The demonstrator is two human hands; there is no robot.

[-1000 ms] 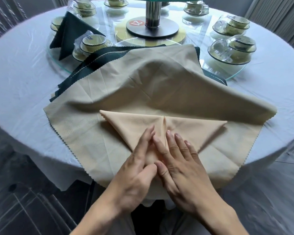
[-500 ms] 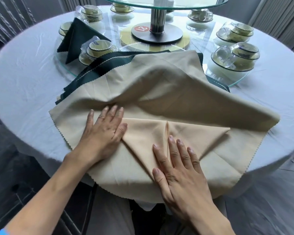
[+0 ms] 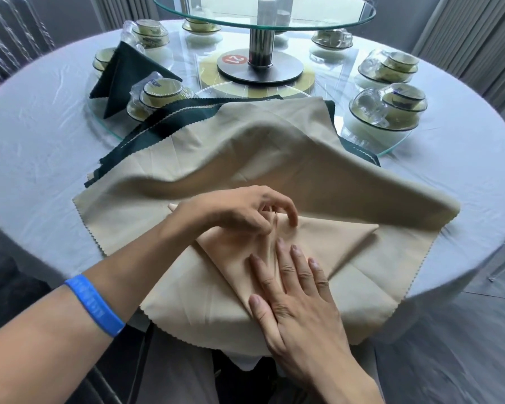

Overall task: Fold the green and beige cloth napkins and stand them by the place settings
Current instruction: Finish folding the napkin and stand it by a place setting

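While the right hand point(image 3: 296, 290) lies flat at six o'clock pinning the beige napkin point(image 3: 327, 246), the left hand point(image 3: 239, 212) pinches its centre seam at twelve; a fold is forming.

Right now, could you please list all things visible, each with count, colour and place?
folded napkin: one, beige, near table edge, under both hands
napkin stack: several, beige top, green beneath, behind it
standing napkin: one, green, far left
place settings: about seven visible, yellow-green bowls, around the glass ring
turntable: one, clear glass, centre
tablecloth: one, white
wristband: one, blue, left forearm
left hand: pinches the fold's top
right hand: flat on the fold
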